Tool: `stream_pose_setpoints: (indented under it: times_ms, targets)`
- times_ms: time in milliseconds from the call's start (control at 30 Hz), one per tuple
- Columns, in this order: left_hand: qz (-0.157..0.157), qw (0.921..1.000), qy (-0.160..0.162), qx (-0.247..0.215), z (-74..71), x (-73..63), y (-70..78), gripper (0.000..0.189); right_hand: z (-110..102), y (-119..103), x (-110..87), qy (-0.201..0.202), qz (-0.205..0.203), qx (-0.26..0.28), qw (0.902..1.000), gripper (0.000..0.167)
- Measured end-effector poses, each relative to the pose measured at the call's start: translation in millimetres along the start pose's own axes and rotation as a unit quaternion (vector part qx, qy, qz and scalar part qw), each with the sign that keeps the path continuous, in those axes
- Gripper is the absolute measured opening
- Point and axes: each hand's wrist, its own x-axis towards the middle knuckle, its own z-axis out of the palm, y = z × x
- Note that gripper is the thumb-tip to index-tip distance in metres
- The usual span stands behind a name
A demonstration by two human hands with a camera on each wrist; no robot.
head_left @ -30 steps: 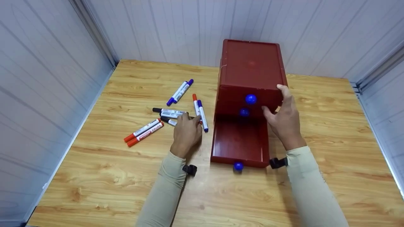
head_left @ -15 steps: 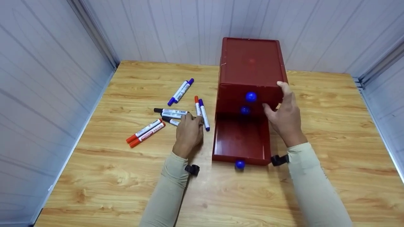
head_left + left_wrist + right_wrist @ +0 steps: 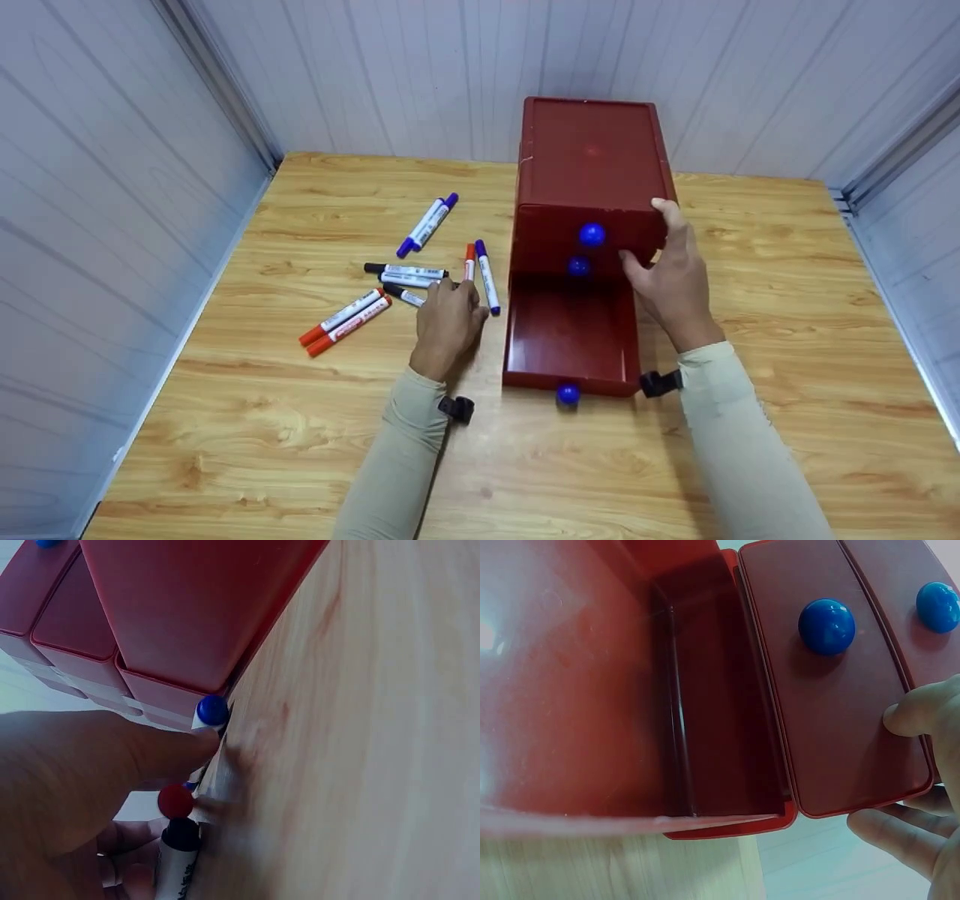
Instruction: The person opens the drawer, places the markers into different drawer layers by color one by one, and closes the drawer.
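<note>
My left hand [image 3: 448, 322] is low over the markers, its thumb apart from its fingers. In the left wrist view its thumb reaches toward a blue-capped marker [image 3: 210, 712]; a red-ended marker [image 3: 176, 801] and a black-capped marker [image 3: 178, 859] lie between thumb and fingers. In the head view the hand hides the lower part of the red marker [image 3: 469, 264]. My right hand [image 3: 677, 292] holds the front right corner of a dark red drawer cabinet [image 3: 596, 154], thumb on a drawer front. The bottom drawer [image 3: 570, 337] is pulled out, with nothing visible inside.
Two purple-blue markers [image 3: 429, 223] lie farther back. Black markers [image 3: 409, 279] are left of my left hand, and two red markers [image 3: 346, 322] lie farther left. A blue knob [image 3: 568, 394] sticks out from the pulled-out drawer. Pale panels [image 3: 405, 75] wall the table.
My left thumb has moved away from the fingers, to the right and nearer me. My right hand keeps its place on the cabinet. The head view has shifted slightly.
</note>
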Motion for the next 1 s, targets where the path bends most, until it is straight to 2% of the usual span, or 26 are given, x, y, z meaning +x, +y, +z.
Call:
stream_pose_setpoints:
  times_ms: [200, 300, 400, 500, 600, 700, 800, 867, 1000]
  targets:
    - [-0.009, 0.999, 0.042, -0.01, -0.3, 2.2, 1.0, 0.015, -1.3, -0.7, 1.8, 0.002, 0.001, -0.001, 1.0, 0.073]
    - [-0.011, 0.9986, 0.049, -0.015, -0.9, 2.7, 0.9, 0.011, -0.1, -1.2, 0.8, 0.001, 0.002, 0.004, 1.0, 0.072]
    - [-0.02, 0.9988, 0.039, -0.024, -2.4, 2.3, 1.3, 0.01, 0.7, -1.7, -0.3, 0.0, 0.005, 0.006, 1.0, 0.072]
    - [-0.028, 0.9988, 0.02, -0.034, -4.4, 1.7, 2.6, 0.021, 0.4, -2.1, 0.4, -0.002, 0.004, 0.005, 1.0, 0.073]
    - [-0.023, 0.9987, 0.005, -0.046, -6.5, 0.8, 4.5, 0.03, -0.1, -1.7, -0.1, -0.005, 0.002, 0.006, 1.0, 0.073]
    - [-0.013, 0.9969, -0.009, -0.077, -7.4, 0.3, 5.9, 0.032, 0.1, -0.9, -0.2, -0.009, -0.004, 0.004, 0.9999, 0.073]
    - [-0.013, 0.9913, -0.031, -0.127, -8.0, 0.4, 7.2, 0.03, 0.5, -0.7, -0.4, -0.009, -0.004, 0.004, 0.9999, 0.073]
    - [-0.025, 0.9849, -0.042, -0.166, -7.6, 0.6, 8.1, 0.029, 1.0, -0.9, -0.7, -0.008, 0.002, 0.005, 1.0, 0.073]
    - [-0.05, 0.9746, -0.044, -0.214, -5.9, 1.3, 11.3, 0.028, 0.6, -1.6, -0.8, -0.005, 0.013, 0.007, 0.9999, 0.073]
